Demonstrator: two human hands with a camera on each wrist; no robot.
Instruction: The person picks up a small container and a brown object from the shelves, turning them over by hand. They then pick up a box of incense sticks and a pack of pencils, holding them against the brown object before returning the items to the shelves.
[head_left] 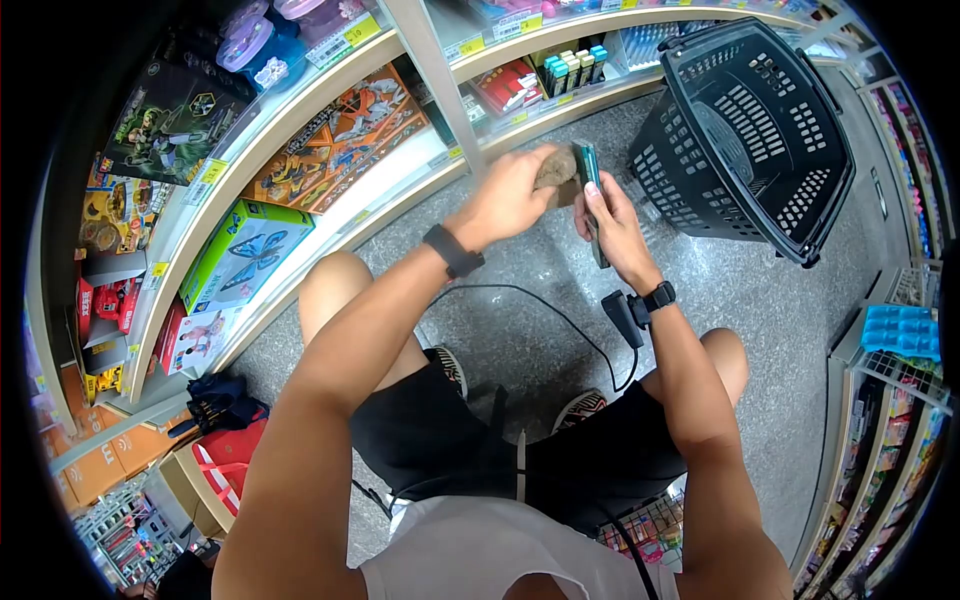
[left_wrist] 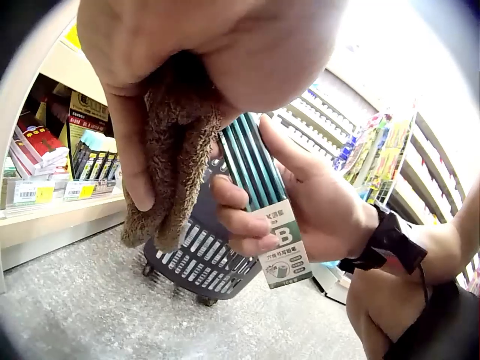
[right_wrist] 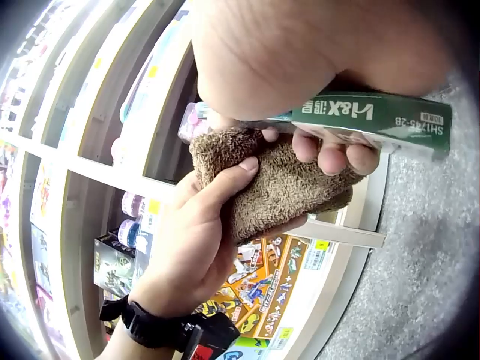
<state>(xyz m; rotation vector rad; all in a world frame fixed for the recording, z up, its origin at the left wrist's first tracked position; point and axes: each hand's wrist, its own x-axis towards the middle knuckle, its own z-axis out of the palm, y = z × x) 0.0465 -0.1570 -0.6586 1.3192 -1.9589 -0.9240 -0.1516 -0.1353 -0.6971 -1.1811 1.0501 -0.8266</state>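
My left hand (head_left: 505,195) grips a folded brown towel (right_wrist: 281,184), its thumb lying across the fuzzy cloth in the right wrist view. Close beside it, my right hand (head_left: 618,228) holds a box of pencils (left_wrist: 281,247), fingers curled around the pack. Dark green-blue striped pencils (left_wrist: 251,161) show above the white and green sleeve marked with a B. In the right wrist view the green side of the box lies right at the towel's upper edge, and the right fingertips (right_wrist: 334,159) overlap the cloth.
A dark grey shopping basket (head_left: 700,170) with wheels stands on the floor at the front right. Shelves of boxed toys (head_left: 335,140) curve along the left and front. A black cable (head_left: 530,295) loops between the wrists. More shelving (head_left: 880,440) lines the right side.
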